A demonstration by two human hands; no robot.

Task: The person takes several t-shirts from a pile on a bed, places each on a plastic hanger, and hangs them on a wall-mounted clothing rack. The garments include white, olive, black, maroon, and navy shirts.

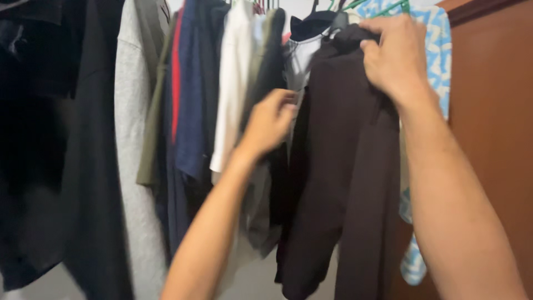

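A dark brown garment hangs on a hanger among a row of clothes. My right hand grips its shoulder near the top, fingers closed on the fabric. My left hand reaches between the brown garment and the dark clothes to its left, its fingers curled on the garment's front edge. Behind the brown garment hangs a light blue patterned piece on a green hanger.
To the left hang a white shirt, a navy garment with a red stripe, a grey one and black clothes. A brown wooden wardrobe panel stands at the right.
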